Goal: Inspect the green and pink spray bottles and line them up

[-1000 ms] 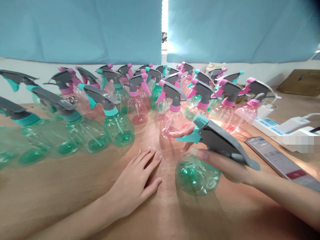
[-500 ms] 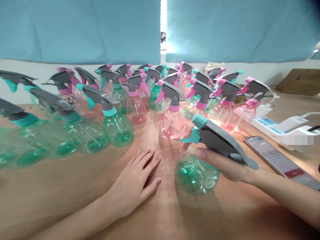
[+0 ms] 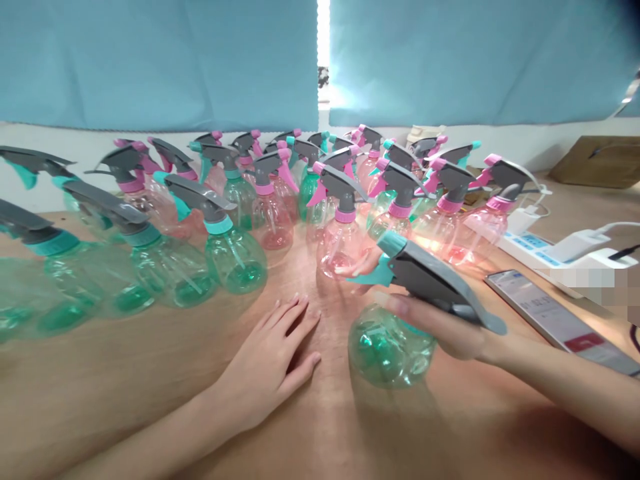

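Observation:
My right hand [image 3: 445, 327] is wrapped round the neck of a green spray bottle [image 3: 385, 353] with a grey head and a turquoise trigger and nozzle. The bottle leans a little, its nozzle pointing away to the upper left; whether its base touches the table cannot be made out. My left hand [image 3: 273, 360] lies palm down with fingers spread on the wooden table [image 3: 165, 393], holding nothing. Just beyond my right fingers stands a pink spray bottle [image 3: 343, 243], and a green spray bottle [image 3: 237, 260] stands ahead of my left hand.
Several more green and pink bottles crowd the table, among them a green one [image 3: 173, 273] at left and a pink one [image 3: 483, 227] at right. On the right are a phone [image 3: 555, 320], a white power strip [image 3: 535, 247] with cables, and a brown box [image 3: 597, 163]. Blue blinds [image 3: 160, 63] hang behind.
Almost nothing differs. The view has shifted very slightly, and my right hand still grips the green spray bottle in about the same pose. My left hand stays flat on the table.

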Demonstrator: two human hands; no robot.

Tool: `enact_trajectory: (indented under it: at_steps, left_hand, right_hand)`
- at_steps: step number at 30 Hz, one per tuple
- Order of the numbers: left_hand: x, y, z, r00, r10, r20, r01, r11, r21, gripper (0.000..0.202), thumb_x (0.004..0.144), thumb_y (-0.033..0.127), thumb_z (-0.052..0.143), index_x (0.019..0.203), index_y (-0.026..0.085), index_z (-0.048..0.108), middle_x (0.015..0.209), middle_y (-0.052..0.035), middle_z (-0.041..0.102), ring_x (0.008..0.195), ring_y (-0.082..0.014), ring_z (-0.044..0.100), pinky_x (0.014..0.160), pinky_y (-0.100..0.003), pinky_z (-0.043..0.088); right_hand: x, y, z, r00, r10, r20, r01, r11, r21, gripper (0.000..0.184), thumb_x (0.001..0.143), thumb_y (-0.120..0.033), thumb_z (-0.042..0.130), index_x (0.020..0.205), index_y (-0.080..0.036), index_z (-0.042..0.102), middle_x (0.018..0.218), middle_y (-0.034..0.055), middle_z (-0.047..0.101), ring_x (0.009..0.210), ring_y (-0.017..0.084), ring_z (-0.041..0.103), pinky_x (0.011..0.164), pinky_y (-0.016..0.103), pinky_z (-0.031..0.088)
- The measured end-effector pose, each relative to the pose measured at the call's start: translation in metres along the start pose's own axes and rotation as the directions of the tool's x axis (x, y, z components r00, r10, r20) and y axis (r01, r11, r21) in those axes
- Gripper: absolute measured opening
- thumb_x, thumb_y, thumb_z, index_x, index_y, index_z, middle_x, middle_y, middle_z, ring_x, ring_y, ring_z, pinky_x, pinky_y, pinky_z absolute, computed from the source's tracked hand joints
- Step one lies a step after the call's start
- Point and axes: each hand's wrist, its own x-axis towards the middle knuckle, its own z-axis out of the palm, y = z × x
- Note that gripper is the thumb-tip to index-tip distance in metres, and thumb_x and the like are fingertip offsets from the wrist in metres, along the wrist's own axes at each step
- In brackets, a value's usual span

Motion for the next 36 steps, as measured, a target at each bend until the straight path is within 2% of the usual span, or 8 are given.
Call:
enact_trajectory:
  at_steps: [7,13,17,23,26,29,33,36]
  left_hand:
    - [0.002,0.001,-0.001,1.0,-0.006,-0.02,0.006,1.0,-0.02,0.048,0.102,0.04,0.042,0.142,0.015,0.049,0.149,-0.0158,0.048,0.142,-0.0334,0.037,0.112,-0.057,0.036]
    - [0.003,0.001,-0.002,0.999,-0.022,-0.05,0.02,0.999,-0.038,0.047,0.101,0.039,0.044,0.141,0.017,0.05,0.15,-0.0153,0.047,0.14,-0.0335,0.04,0.111,-0.054,0.038]
    - [0.003,0.001,-0.001,0.999,-0.011,-0.035,0.011,1.0,-0.012,0.047,0.101,0.04,0.042,0.141,0.015,0.051,0.149,-0.017,0.048,0.141,-0.034,0.039,0.111,-0.056,0.037]
    - [0.004,0.004,0.0,0.999,0.009,-0.054,-0.006,0.998,0.059,0.048,0.101,0.038,0.044,0.14,0.012,0.051,0.148,-0.0184,0.049,0.138,-0.035,0.042,0.109,-0.056,0.04]
    - [0.0,0.01,0.001,0.997,0.023,-0.072,-0.016,0.995,0.099,0.048,0.099,0.037,0.047,0.138,0.01,0.053,0.144,-0.0195,0.052,0.135,-0.0368,0.046,0.106,-0.056,0.043]
    - [-0.01,0.017,0.002,0.992,0.041,-0.118,-0.025,0.991,0.135,0.045,0.097,0.034,0.049,0.135,0.01,0.056,0.141,-0.0181,0.056,0.131,-0.0359,0.051,0.104,-0.054,0.046]
    - [-0.024,0.021,0.0,0.982,0.051,-0.182,-0.018,0.984,0.175,0.04,0.094,0.028,0.048,0.126,0.008,0.062,0.131,-0.0176,0.065,0.122,-0.0357,0.059,0.098,-0.051,0.051]
    - [-0.032,0.019,-0.002,0.975,0.029,-0.22,0.007,0.987,0.159,0.039,0.093,0.026,0.049,0.122,0.008,0.065,0.127,-0.017,0.067,0.118,-0.0351,0.062,0.095,-0.049,0.053]
  right_hand:
    - [0.002,-0.007,0.003,0.999,-0.01,-0.051,0.006,0.997,-0.071,0.035,0.095,-0.038,0.056,0.129,-0.027,0.058,0.078,-0.0009,0.066,0.061,0.014,0.059,0.066,0.031,0.053]
    - [0.001,0.001,0.004,0.988,-0.107,-0.111,0.089,0.984,-0.153,0.047,0.087,-0.061,0.059,0.118,-0.026,0.065,0.065,-0.0027,0.058,0.059,0.015,0.056,0.056,0.03,0.049]
    - [-0.012,0.003,0.003,0.988,-0.072,-0.134,0.032,0.958,-0.284,0.046,0.081,-0.066,0.063,0.105,-0.027,0.068,0.065,-0.0016,0.057,0.062,0.018,0.058,0.054,0.032,0.05]
    - [-0.044,0.001,0.001,0.981,-0.026,-0.195,-0.074,0.87,-0.488,0.041,0.084,-0.057,0.065,0.111,-0.026,0.062,0.097,0.0053,0.07,0.087,0.026,0.068,0.07,0.04,0.057]
    - [-0.052,-0.004,0.002,0.972,0.061,-0.229,-0.179,0.823,-0.539,0.034,0.086,-0.054,0.065,0.106,-0.027,0.059,0.1,0.0046,0.071,0.091,0.027,0.069,0.072,0.04,0.057]
    - [-0.045,-0.009,0.006,0.967,0.107,-0.231,-0.226,0.781,-0.582,0.033,0.086,-0.054,0.064,0.105,-0.028,0.058,0.099,0.0029,0.072,0.09,0.027,0.069,0.075,0.041,0.056]
    - [-0.019,-0.017,0.017,0.959,0.147,-0.244,-0.276,0.687,-0.673,0.034,0.083,-0.06,0.063,0.098,-0.029,0.064,0.08,0.0009,0.068,0.062,0.022,0.064,0.048,0.033,0.045]
    - [0.011,-0.022,0.033,0.962,0.17,-0.214,-0.269,0.726,-0.633,0.034,0.084,-0.058,0.063,0.1,-0.028,0.066,0.076,0.0016,0.067,0.061,0.022,0.062,0.045,0.03,0.04]
